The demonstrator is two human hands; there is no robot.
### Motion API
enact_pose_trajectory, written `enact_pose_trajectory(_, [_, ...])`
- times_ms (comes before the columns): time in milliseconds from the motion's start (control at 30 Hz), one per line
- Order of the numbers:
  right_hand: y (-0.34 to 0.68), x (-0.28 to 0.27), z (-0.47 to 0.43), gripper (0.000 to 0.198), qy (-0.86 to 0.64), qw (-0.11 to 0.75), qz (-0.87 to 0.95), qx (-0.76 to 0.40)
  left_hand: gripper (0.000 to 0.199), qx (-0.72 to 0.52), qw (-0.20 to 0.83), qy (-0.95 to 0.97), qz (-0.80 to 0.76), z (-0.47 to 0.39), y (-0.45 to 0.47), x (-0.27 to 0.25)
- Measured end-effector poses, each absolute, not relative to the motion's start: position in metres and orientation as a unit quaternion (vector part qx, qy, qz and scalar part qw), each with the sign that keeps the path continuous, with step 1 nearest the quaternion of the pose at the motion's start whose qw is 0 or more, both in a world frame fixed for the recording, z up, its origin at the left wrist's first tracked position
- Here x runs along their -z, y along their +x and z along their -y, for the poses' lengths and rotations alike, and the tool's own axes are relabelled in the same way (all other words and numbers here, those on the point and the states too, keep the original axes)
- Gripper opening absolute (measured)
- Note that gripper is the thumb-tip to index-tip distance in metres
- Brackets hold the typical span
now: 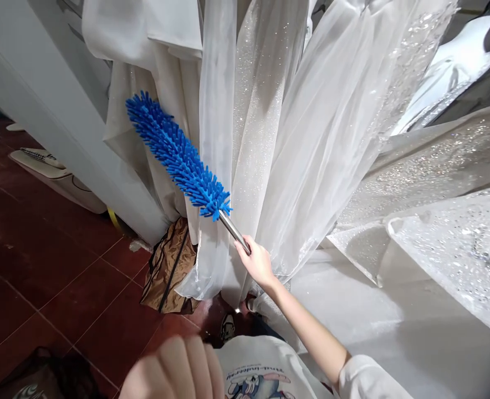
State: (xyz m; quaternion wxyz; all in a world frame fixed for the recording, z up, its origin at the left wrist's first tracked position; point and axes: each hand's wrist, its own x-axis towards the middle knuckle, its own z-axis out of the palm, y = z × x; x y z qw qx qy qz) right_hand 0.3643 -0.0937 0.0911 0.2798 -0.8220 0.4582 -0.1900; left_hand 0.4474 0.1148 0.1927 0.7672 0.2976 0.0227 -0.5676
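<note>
Red floor tiles [62,288] and hanging white gowns [295,166] surround you. Your right hand [258,264] clenches the metal handle [233,231] of the blue duster [177,155], whose head rests against the gowns; your left hand [174,368] is curled close below, holding nothing visible. It looks light, its fronds soft, so grip the stiff handle.

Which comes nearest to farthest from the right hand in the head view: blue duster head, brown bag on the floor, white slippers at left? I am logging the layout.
From the right hand:
1. Blue duster head, up-left, on the handle it grips.
2. Brown bag, left, on the floor.
3. White slippers, far left.
</note>
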Motion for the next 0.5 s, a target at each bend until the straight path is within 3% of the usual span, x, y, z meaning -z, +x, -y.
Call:
enact_pose_trajectory(100, [0.367, -0.081, 0.102, 0.046, -0.827, 0.260, -0.464, 0.182, 0.013, 0.585, 0.749, 0.310, -0.013, -0.098, 0.453, -0.195])
enact_pose_trajectory(333, [0.327, -0.011, 0.092, 0.043, -0.812, 0.274, -0.512, 0.061, 0.035, 0.609, 0.738, 0.271, -0.106, -0.056, 0.441, -0.193])
enact_pose_trajectory(500, [0.304, 0.006, 0.091, 0.044, -0.793, 0.267, -0.548, 0.019, 0.035, 0.607, 0.734, 0.283, -0.110, -0.054, 0.440, -0.192])
